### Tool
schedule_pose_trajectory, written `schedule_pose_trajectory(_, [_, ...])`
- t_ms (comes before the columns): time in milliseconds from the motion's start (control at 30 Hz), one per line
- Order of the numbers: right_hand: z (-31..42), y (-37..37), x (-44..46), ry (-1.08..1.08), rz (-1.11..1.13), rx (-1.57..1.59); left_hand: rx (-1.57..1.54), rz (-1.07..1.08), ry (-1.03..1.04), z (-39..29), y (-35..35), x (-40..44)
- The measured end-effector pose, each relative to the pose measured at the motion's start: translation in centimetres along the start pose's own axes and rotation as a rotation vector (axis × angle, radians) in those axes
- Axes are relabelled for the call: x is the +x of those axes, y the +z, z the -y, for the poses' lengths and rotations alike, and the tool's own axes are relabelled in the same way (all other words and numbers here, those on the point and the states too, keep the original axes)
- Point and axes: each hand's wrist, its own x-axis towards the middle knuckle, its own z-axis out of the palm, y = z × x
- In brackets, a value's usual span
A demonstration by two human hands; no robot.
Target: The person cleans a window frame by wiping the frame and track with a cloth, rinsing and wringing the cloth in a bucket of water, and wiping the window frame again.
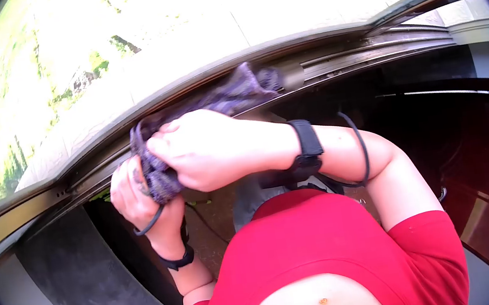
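The left hand (130, 195) and right hand (204, 148) are clamping the bunched purple cloth (242, 89), whose loose end is lying along the window track (355, 57); that end is risking a snag on the metal edge if tugged sideways.

Bright daylight whitens much of the view past the far window (33, 211), with patches of greenery (98, 65) outside. A dark panel (81, 269) stands at left, a glossy dark-red surface (470, 150) at right, brown floor (202, 244) between.
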Motion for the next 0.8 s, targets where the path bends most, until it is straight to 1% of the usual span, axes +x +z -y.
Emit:
schedule_pose_trajectory(33, [0.0, 1.0, 0.7, -0.033, 0.01, 0.005, 0.03, 0.015, -0.008, 1.1, -0.3, -0.3])
schedule_pose_trajectory(100, [0.1, 2.1, 1.3, -0.09, -0.011, -0.142, 0.054, 0.07, -0.025, 1.6, -1.0, -0.2])
schedule_pose_trajectory(167, [-0.3, 3.0, 0.8, -0.105, -0.105, -0.215, 0.056, 0.105, -0.01, 1.3, -1.0, 0.4])
schedule_pose_trajectory(267, [-0.7, 2.7, 0.1, -0.092, -0.132, -0.203, 0.116, 0.135, 0.039, 0.4, -0.6, 1.1])
schedule_pose_trajectory(333, [-1.0, 1.4, -0.5, -0.088, -0.126, -0.181, 0.118, 0.187, 0.04, -0.8, 0.0, 1.8])
schedule_pose_trajectory(433, [-1.8, -0.3, -2.2, -0.032, -0.092, -0.129, 0.075, 0.136, 0.069, -3.0, 1.0, 2.3])
schedule_pose_trajectory(467, [-2.1, -0.9, -3.0, -0.036, -0.124, -0.122, 0.053, 0.132, 0.068, -3.7, 1.3, 2.5])
schedule_pose_trajectory(600, [-3.1, -4.7, -6.4, 0.056, -0.09, -0.125, 0.002, 0.159, 0.112, -7.4, 2.8, 3.3])
schedule_pose_trajectory(800, [-5.4, -11.0, -13.2, 0.12, -0.08, -0.209, -0.03, 0.154, 0.173, -15.6, 5.8, 5.2])
